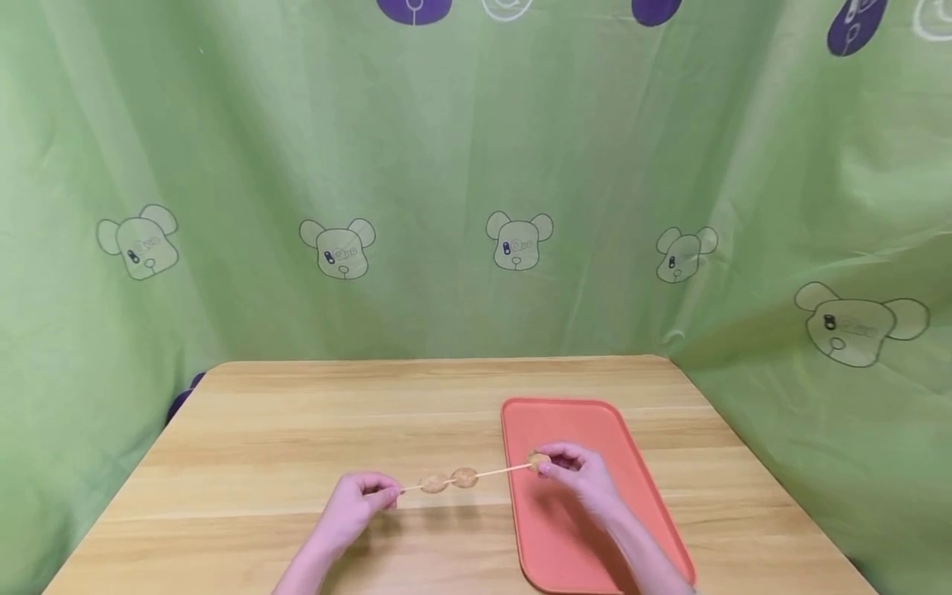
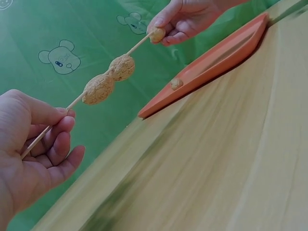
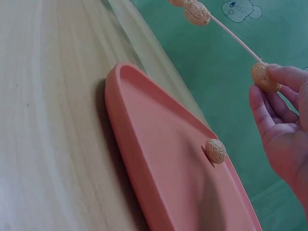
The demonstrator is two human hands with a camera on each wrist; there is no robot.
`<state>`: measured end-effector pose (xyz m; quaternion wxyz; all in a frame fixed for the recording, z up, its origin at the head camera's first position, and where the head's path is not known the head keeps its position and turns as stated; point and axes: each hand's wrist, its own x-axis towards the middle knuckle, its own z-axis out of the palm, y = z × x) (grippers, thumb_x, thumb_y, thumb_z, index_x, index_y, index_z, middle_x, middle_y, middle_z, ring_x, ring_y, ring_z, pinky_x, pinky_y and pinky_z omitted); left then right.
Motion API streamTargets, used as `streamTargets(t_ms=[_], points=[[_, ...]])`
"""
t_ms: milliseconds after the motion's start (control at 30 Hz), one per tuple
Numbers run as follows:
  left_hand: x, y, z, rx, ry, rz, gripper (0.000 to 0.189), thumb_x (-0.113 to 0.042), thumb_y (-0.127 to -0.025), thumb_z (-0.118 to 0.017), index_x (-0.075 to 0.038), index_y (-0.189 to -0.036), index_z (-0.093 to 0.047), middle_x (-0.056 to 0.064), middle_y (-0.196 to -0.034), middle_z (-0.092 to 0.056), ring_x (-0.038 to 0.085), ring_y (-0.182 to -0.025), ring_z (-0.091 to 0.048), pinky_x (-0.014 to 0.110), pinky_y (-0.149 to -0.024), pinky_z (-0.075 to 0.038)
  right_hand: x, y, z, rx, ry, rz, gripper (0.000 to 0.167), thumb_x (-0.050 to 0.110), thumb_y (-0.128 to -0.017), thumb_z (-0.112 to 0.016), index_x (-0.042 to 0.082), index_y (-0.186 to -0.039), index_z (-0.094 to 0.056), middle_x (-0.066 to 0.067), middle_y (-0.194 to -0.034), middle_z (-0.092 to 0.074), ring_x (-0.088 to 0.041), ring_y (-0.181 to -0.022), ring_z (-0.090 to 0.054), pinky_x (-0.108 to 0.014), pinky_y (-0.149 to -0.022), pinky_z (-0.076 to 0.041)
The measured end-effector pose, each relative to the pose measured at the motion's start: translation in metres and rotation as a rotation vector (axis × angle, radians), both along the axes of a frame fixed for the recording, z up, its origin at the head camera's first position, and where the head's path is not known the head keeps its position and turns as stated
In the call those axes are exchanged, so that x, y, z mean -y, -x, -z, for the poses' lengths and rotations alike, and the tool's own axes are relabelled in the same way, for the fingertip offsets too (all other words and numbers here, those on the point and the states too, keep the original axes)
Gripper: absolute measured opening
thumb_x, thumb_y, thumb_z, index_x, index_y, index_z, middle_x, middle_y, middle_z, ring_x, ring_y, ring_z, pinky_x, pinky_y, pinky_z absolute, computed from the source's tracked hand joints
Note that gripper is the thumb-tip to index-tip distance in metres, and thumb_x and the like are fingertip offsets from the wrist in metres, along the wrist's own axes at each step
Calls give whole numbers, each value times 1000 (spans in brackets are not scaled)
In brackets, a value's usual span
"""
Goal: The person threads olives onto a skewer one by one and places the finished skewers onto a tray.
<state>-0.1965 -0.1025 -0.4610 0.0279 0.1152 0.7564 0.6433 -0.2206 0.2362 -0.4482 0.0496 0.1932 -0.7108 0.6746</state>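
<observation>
My left hand [image 1: 357, 502] pinches a thin wooden skewer [image 1: 502, 472] near one end, and the rear of the stick runs back across the palm in the left wrist view. Two wrinkled tan balls [image 2: 99, 89] sit side by side on the skewer, beyond the left fingertips. With thumb and fingers my right hand [image 1: 583, 479] grips another tan ball [image 3: 265, 77] at the skewer's far end, above the tray. The stick meets this ball; how deep it goes in is hidden. One more ball [image 3: 215, 151] lies on the tray near its edge.
A coral-red rectangular tray [image 1: 595, 545] with a low rim rests on the right part of the wooden table [image 1: 335, 413]. Green curtains [image 1: 446, 149] printed with bear heads hang behind the table and at both sides.
</observation>
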Motion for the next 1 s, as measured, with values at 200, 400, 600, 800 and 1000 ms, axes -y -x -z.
streamTargets(t_ms=[200,400,600,800,1000], points=[[-3,1,-1,-3,-1,-19,17,-2,-83,-62,13,-89,-64,16,-72,-62,15,-67,-55,26,-66,-48,4,1,-1,-13,18,-20,31,-12,-78,-63,-24,-104,-51,-1,-89,-68,-6,-79,-64,-26,-72,-54],[-5,2,0,-2,-15,-13,18,-1,-82,-62,15,-89,-63,15,-72,-62,14,-66,-56,27,-67,-50,6,1,0,-22,37,-26,27,-10,-79,-63,-21,-103,-55,0,-86,-68,-7,-75,-64,-24,-71,-53],[-6,3,1,9,-35,-2,20,-1,-82,-62,17,-90,-61,18,-73,-62,16,-67,-57,29,-70,-51,7,2,2,-9,27,-18,29,-11,-78,-63,-23,-104,-53,0,-88,-68,-6,-77,-63,-24,-72,-53],[-8,3,2,23,-63,9,19,-1,-81,-62,17,-90,-61,21,-75,-61,17,-68,-58,29,-71,-52,9,2,4,-4,29,-39,32,-10,-79,-62,-24,-105,-51,2,-90,-68,-6,-78,-64,-24,-72,-53],[-14,3,6,40,-84,42,19,0,-81,-62,16,-90,-61,18,-76,-62,18,-70,-58,29,-71,-52,13,0,5,7,15,-58,31,-8,-80,-63,-23,-105,-53,1,-90,-69,-7,-76,-64,-24,-71,-53]])
